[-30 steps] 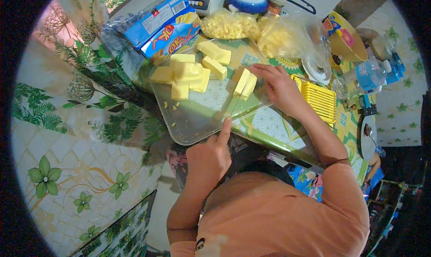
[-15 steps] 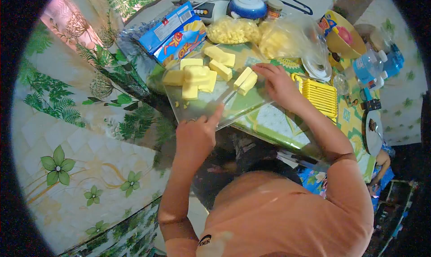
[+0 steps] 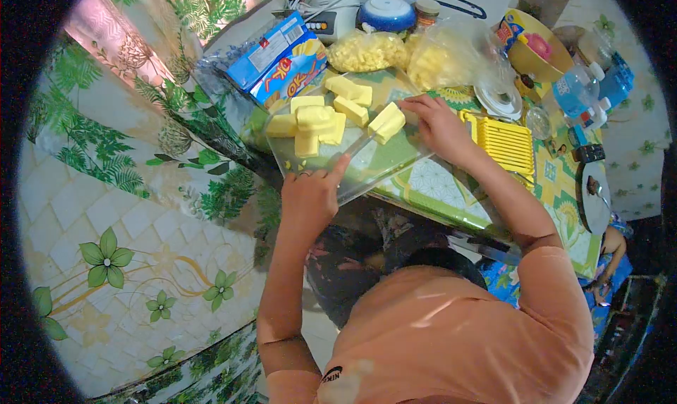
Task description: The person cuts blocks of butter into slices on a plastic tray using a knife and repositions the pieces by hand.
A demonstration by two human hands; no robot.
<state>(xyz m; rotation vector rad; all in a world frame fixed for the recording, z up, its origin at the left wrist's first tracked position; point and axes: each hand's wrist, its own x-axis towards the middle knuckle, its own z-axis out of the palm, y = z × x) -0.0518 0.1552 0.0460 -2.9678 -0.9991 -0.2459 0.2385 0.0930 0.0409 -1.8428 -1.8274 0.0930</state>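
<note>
My left hand [image 3: 310,198] is closed around a knife [image 3: 357,150], its index finger stretched along the top of the blade. The handle is hidden under my palm. The blade's tip end is at a pale yellow block [image 3: 386,123], which looks like butter or cheese. Fingertips of my right hand [image 3: 443,127] press on the block's upper right end. Several more yellow blocks [image 3: 315,120] lie piled on the left of a clear board [image 3: 384,173], with small crumbs near its left edge.
Behind the board are a blue biscuit box [image 3: 282,69], a bag of small yellow pieces [image 3: 367,50] and another clear bag [image 3: 451,55]. A yellow ridged tray [image 3: 502,149] lies right of my right hand. Farther right are a yellow bowl [image 3: 539,48] and plastic bottles [image 3: 575,94].
The two parts of the yellow block, split by a visible line earlier, now sit closer together. The view has shifted slightly; both hands keep nearly the same places.
</note>
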